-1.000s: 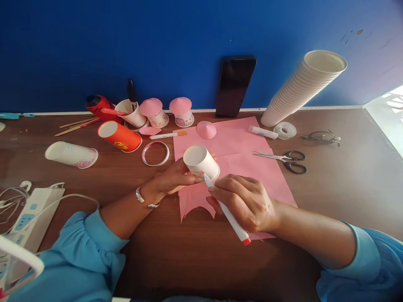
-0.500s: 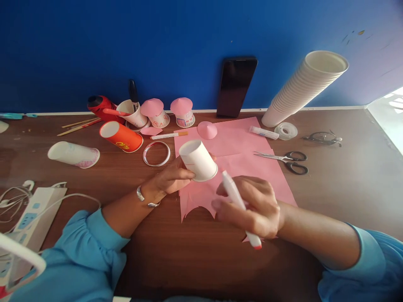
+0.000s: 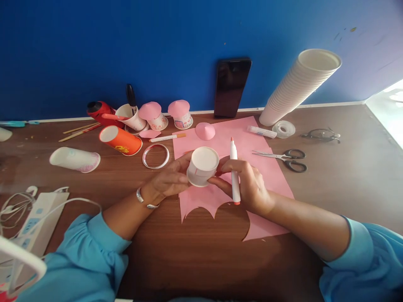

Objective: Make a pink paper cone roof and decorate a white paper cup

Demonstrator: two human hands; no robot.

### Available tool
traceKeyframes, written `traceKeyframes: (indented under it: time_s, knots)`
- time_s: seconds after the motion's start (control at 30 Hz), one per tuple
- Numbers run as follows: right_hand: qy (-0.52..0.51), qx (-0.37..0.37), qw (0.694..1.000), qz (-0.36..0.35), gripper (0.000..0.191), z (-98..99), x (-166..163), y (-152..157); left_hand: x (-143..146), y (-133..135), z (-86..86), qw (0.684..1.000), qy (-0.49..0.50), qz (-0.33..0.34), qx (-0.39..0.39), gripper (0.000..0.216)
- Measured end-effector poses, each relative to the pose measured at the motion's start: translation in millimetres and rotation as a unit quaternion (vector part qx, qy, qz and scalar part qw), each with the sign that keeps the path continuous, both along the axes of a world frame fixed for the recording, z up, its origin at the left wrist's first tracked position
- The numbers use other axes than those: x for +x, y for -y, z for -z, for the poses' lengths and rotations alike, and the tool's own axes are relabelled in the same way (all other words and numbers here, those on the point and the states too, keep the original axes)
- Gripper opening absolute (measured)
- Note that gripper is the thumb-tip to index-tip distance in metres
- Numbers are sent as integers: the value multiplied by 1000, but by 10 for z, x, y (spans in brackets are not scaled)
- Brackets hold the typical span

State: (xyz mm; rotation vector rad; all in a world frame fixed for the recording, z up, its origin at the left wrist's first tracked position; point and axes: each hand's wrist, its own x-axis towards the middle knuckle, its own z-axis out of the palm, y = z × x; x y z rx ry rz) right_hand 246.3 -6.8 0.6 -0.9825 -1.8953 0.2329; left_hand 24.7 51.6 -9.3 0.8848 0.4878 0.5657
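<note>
I have the left hand (image 3: 170,178) closed gently on the left side of a white paper cup (image 3: 205,160), thumb and fingers against its wall. The cup sits base up in the grip, a thin red line on its side, above the pink sheet (image 3: 201,199). On the right I have the right hand (image 3: 252,184) wrapped around a white marker (image 3: 234,178), red tip toward the table's far edge, while its thumb and fingers meet the cup's right side.

Under the hands, the sheet's near edge is cut in curves. A pink cone (image 3: 205,131) rests at its far edge, and a white tube (image 3: 262,131) lies across its far right corner, next to a tape roll (image 3: 283,129). I see the scissors (image 3: 288,157) with blade tips over the sheet's right edge.

Along the far edge of the table (image 3: 157,260) I read, left to right, two small cups under pink cones, a phone (image 3: 232,88) propped on the wall, and a tall cup stack (image 3: 299,88). A power strip (image 3: 34,224) fills the near left corner.
</note>
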Motion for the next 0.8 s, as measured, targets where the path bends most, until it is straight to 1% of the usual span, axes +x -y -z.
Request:
traceKeyframes:
  time_s: [0.07,0.17,0.27,0.37,0.43,0.5,0.63,0.7,0.8]
  knots:
    - [-23,-12,1000,12,27,8,-8,-11,40,33,-11,999,-20,23,30,79]
    - [-34,-12,999,4,26,8,-26,-10,106,72,-32,997,-59,24,49,64]
    - [-33,12,999,-42,25,3,-34,19,121,75,-6,999,-42,4,27,57]
    - [-38,30,994,-100,25,-11,-21,58,68,40,42,999,-19,-43,-13,61]
    - [-37,46,989,-134,24,-29,-3,76,18,6,43,997,10,-69,-38,65]
    - [-26,66,986,-153,22,-50,17,86,-27,-27,3,995,44,-59,-69,67]
    - [15,91,984,-155,21,-81,38,89,-72,-68,-126,989,67,-1,-133,71]
    - [24,92,983,-155,21,-80,39,88,-70,-69,-157,988,68,10,-139,70]
    - [17,79,986,-149,21,-49,34,75,-41,-46,-130,991,80,-4,-104,68]
